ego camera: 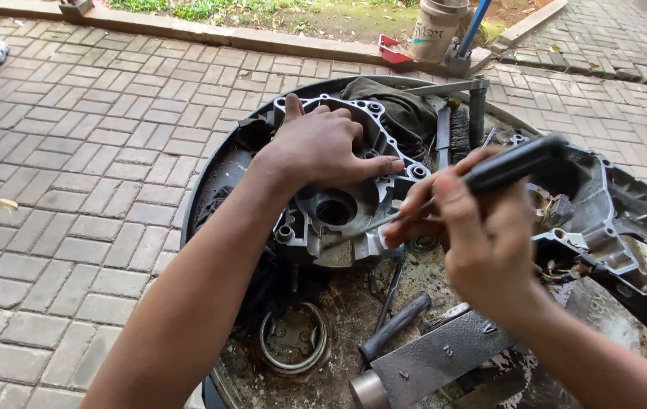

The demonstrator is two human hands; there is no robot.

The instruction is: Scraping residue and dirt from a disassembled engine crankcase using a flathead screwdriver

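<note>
Pressing left hand (322, 148) flat on grey cast-metal engine cover (342, 204), frame centre; right hand (475, 227) fist-gripping black-handled screwdriver (444, 193). Keep tip low, cover pinned.

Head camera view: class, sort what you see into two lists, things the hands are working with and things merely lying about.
In use:
- left hand pressing on the grey engine casing
- right hand holding a black-handled tool, tip at the casing

Lying about:
- wire brush
- dark rag
- metal ring
- second casing
- bucket
</note>
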